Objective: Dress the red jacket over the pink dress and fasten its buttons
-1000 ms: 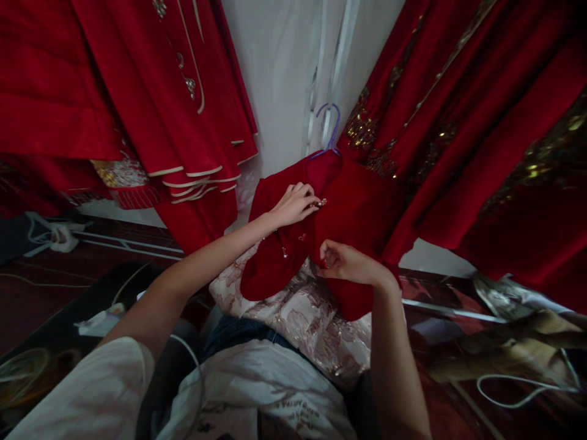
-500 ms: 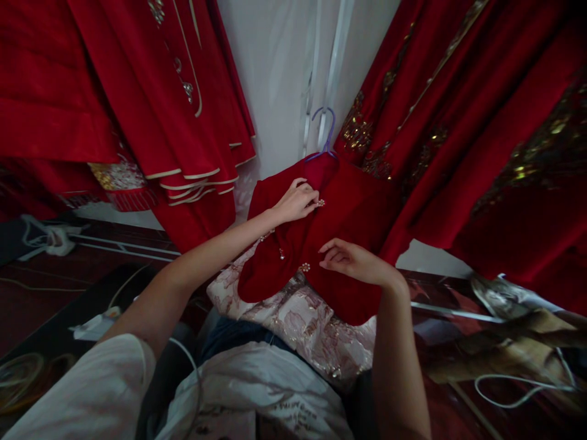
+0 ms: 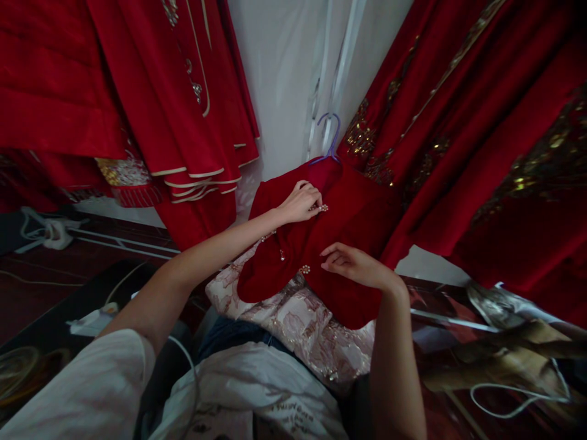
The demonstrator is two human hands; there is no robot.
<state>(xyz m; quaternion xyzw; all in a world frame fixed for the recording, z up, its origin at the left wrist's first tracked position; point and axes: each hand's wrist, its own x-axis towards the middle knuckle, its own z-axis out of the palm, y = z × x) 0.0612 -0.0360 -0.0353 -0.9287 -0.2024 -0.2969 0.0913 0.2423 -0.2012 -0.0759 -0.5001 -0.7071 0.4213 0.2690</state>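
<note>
A dark red jacket (image 3: 358, 214) lies spread over my lap on a purple hanger (image 3: 332, 137), its hem curved and its front dotted with beaded ornaments. My left hand (image 3: 302, 201) rests on the upper front, thumb and finger pinched at a small flower-shaped button (image 3: 324, 208). Just above the cloth, lower on the front, is my right hand (image 3: 351, 264). Its fingers are curled together, and anything between the fingertips is too small to make out. Another beaded flower (image 3: 305, 269) sits near the hem. Beneath the jacket, a pale floral brocade (image 3: 293, 318) covers my knees.
Red garments with pale piping (image 3: 183, 122) hang at the left, and red gowns with gold sequins (image 3: 458, 122) hang at the right. A white wall (image 3: 275, 73) stands behind. Cables and a white plug box (image 3: 94, 321) lie at the left; brown wrapping (image 3: 504, 348) lies at the right.
The view has shifted slightly, so the surroundings sit a little differently. Both hands keep nearly the same places on and over the jacket; the left still pinches at the button.
</note>
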